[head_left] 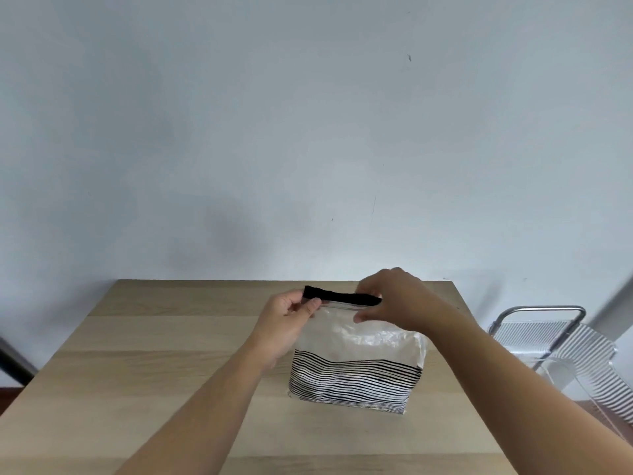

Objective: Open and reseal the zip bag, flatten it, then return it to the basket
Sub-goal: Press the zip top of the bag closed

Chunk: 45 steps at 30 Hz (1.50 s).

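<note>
A clear zip bag [356, 365] with black wavy stripes on its lower part and a black band along its top stands upright on the wooden table [154, 389]. My left hand [291, 320] pinches the left end of the bag's top strip. My right hand [394, 299] grips the top strip near its right end, thumb in front and fingers behind. Whether the zip seal is open or closed cannot be told.
A transparent ribbed basket [565, 341] with a metal handle stands off the table's right edge, lower than the tabletop. A plain pale wall rises behind the table's far edge. A dark bar shows at the far left.
</note>
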Available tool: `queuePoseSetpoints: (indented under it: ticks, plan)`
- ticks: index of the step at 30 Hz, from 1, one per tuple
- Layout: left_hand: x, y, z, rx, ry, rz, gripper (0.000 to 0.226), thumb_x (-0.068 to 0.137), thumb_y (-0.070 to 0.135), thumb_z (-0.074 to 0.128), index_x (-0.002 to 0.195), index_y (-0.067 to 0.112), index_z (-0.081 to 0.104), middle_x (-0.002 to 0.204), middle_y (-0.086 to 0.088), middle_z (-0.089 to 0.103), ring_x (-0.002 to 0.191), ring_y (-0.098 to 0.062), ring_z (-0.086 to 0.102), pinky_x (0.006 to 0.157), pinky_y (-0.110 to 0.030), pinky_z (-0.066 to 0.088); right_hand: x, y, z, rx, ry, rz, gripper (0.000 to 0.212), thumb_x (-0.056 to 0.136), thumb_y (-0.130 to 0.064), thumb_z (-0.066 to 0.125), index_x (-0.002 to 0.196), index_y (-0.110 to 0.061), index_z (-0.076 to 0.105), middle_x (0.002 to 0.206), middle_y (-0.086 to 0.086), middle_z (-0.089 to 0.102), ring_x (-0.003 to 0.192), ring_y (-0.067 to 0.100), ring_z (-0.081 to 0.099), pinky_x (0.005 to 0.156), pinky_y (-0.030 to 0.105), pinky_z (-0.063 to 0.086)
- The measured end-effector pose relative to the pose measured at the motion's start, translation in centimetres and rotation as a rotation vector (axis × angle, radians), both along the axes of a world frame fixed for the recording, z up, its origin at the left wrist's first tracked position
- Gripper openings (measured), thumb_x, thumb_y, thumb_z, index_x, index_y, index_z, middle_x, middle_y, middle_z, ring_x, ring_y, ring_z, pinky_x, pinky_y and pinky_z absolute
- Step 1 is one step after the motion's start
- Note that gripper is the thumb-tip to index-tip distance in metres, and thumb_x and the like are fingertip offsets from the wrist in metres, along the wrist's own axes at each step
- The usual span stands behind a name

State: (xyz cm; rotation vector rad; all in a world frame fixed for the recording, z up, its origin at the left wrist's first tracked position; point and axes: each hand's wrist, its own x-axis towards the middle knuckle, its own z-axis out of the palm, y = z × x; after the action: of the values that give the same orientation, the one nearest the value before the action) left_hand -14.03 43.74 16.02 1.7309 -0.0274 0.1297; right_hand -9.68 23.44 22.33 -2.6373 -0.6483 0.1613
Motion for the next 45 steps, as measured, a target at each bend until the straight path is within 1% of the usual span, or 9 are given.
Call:
queuePoseSetpoints:
  ticks: [5, 11, 14, 19, 26, 30, 33, 41, 45]
  plan:
    - [-0.3, -0.6, 0.1, -0.021, -0.080, 0.051, 0.013, 0.076, 0.013, 0.074, 0.066, 0.021, 0.072, 0.060, 0.011, 0.063, 0.058, -0.002, 0.051, 0.055, -0.012, 0.042, -0.2, 2.1, 0.0, 0.016, 0.007, 0.000, 0.013, 0.069, -0.034, 0.077, 0.066, -0.027, 0.067, 0.053, -0.006, 0.052, 0.049, 0.009, 0.045, 0.047, 0.024, 0.030]
    - [-0.3, 0.1, -0.5, 0.008, -0.074, 0.105, 0.014, 0.075, 0.019, 0.076, 0.062, 0.023, 0.071, 0.060, 0.011, 0.064, 0.059, -0.003, 0.051, 0.058, -0.013, 0.041, -0.2, 0.4, -1.0, 0.015, 0.043, -0.019, 0.008, 0.072, -0.031, 0.076, 0.071, -0.027, 0.069, 0.062, -0.009, 0.062, 0.053, 0.004, 0.048, 0.053, 0.026, 0.042]
    - [0.1, 1.3, -0.5, -0.039, -0.044, 0.123, 0.005, 0.074, 0.022, 0.076, 0.072, 0.019, 0.073, 0.077, -0.009, 0.069, 0.070, -0.010, 0.056, 0.069, -0.022, 0.045, 0.0, -0.9, -1.3, 0.060, 0.073, -0.058, 0.013, 0.072, -0.029, 0.076, 0.064, -0.031, 0.066, 0.054, -0.013, 0.060, 0.045, 0.002, 0.046, 0.048, 0.020, 0.037]
    - [0.2, 0.9, -0.5, -0.037, -0.032, 0.109, 0.008, 0.073, 0.020, 0.076, 0.071, 0.015, 0.072, 0.074, -0.007, 0.066, 0.068, -0.010, 0.054, 0.064, -0.016, 0.044, -0.1, -0.8, -1.4, 0.066, 0.074, -0.066, 0.025, 0.072, -0.030, 0.076, 0.055, -0.036, 0.059, 0.051, -0.013, 0.057, 0.041, 0.002, 0.044, 0.044, 0.018, 0.033]
    - [0.0, 0.3, -0.2, -0.048, -0.042, 0.098, 0.012, 0.074, 0.016, 0.076, 0.063, 0.020, 0.072, 0.061, 0.007, 0.066, 0.061, -0.003, 0.055, 0.060, -0.010, 0.045, 0.2, -0.8, -1.7, 0.017, 0.060, -0.069, 0.034, 0.073, -0.029, 0.076, 0.052, -0.026, 0.050, 0.055, -0.007, 0.050, 0.049, 0.012, 0.042, 0.049, 0.026, 0.034]
    - [-0.2, 0.3, -0.1, -0.044, -0.047, 0.081, 0.021, 0.075, 0.012, 0.075, 0.059, 0.026, 0.071, 0.056, 0.014, 0.066, 0.057, 0.004, 0.055, 0.058, -0.007, 0.043, 0.3, -1.2, -1.9, 0.043, 0.093, -0.067, 0.021, 0.071, -0.032, 0.077, 0.059, -0.028, 0.060, 0.056, -0.009, 0.056, 0.050, 0.010, 0.047, 0.049, 0.025, 0.037]
    - [-0.3, 0.6, 0.0, -0.049, -0.038, 0.097, 0.018, 0.075, 0.014, 0.075, 0.061, 0.026, 0.072, 0.058, 0.012, 0.067, 0.059, 0.002, 0.056, 0.059, -0.008, 0.044, 0.5, -1.6, -1.8, 0.038, 0.098, -0.080, 0.018, 0.068, -0.032, 0.079, 0.061, -0.029, 0.063, 0.056, -0.011, 0.058, 0.050, 0.007, 0.048, 0.050, 0.024, 0.038]
    - [-0.4, 0.7, -0.2, -0.036, -0.023, 0.104, 0.012, 0.074, 0.017, 0.076, 0.063, 0.018, 0.072, 0.066, -0.001, 0.067, 0.064, -0.006, 0.054, 0.064, -0.016, 0.043, 0.6, -1.7, -2.0, 0.009, 0.107, -0.093, 0.036, 0.070, -0.029, 0.079, 0.051, -0.024, 0.049, 0.052, -0.006, 0.047, 0.049, 0.014, 0.041, 0.049, 0.027, 0.031]
    - [-0.3, 0.8, -0.1, -0.058, -0.028, 0.088, 0.016, 0.074, 0.014, 0.075, 0.061, 0.023, 0.073, 0.061, 0.011, 0.069, 0.062, 0.000, 0.057, 0.061, -0.008, 0.044, 0.3, -1.5, -0.9, -0.039, 0.120, -0.057, 0.021, 0.064, -0.036, 0.081, 0.072, -0.032, 0.063, 0.080, -0.009, 0.065, 0.077, 0.014, 0.060, 0.067, 0.031, 0.047]
